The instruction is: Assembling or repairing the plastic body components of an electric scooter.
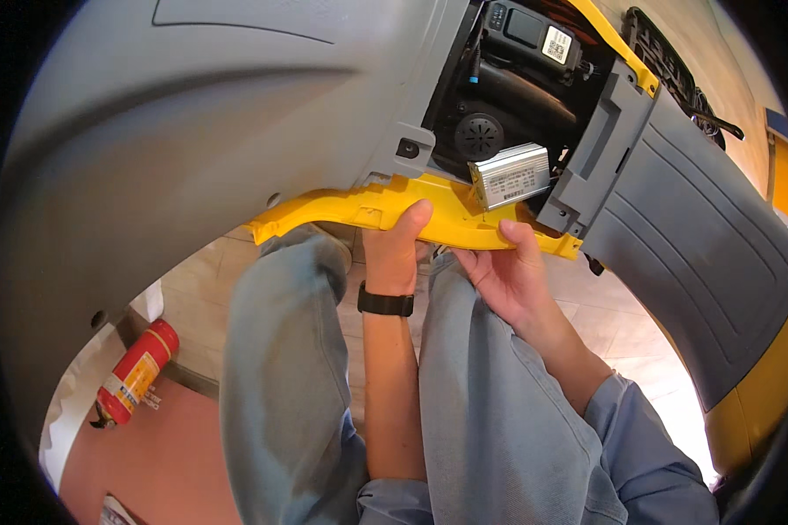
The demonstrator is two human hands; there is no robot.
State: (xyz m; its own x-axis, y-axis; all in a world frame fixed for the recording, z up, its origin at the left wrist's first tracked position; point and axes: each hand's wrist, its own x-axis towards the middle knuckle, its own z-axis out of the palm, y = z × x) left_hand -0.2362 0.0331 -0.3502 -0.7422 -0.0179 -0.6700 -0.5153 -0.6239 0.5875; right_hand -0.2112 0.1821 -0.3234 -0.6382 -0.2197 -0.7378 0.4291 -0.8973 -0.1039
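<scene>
My left hand (pixel 394 249) grips the lower edge of a yellow plastic panel (pixel 446 210), thumb on its face and fingers curled behind it. My right hand (pixel 512 262) holds the same panel further right, thumb resting on the rim. The panel lines an open compartment in a grey vehicle body (pixel 193 114). A silver finned metal box (pixel 508 179) sits at the panel's upper side. Inside the compartment are a black device with a label (pixel 530 35), a round perforated black piece (pixel 479 133) and a cable with a blue tip.
A grey ribbed deck (pixel 692 236) extends right. A red fire extinguisher (pixel 138 372) lies at lower left beside a pink mat (pixel 149 464). A black object with cables (pixel 661 61) is beyond the body at upper right. My legs are below my hands on a tiled floor (pixel 197 306).
</scene>
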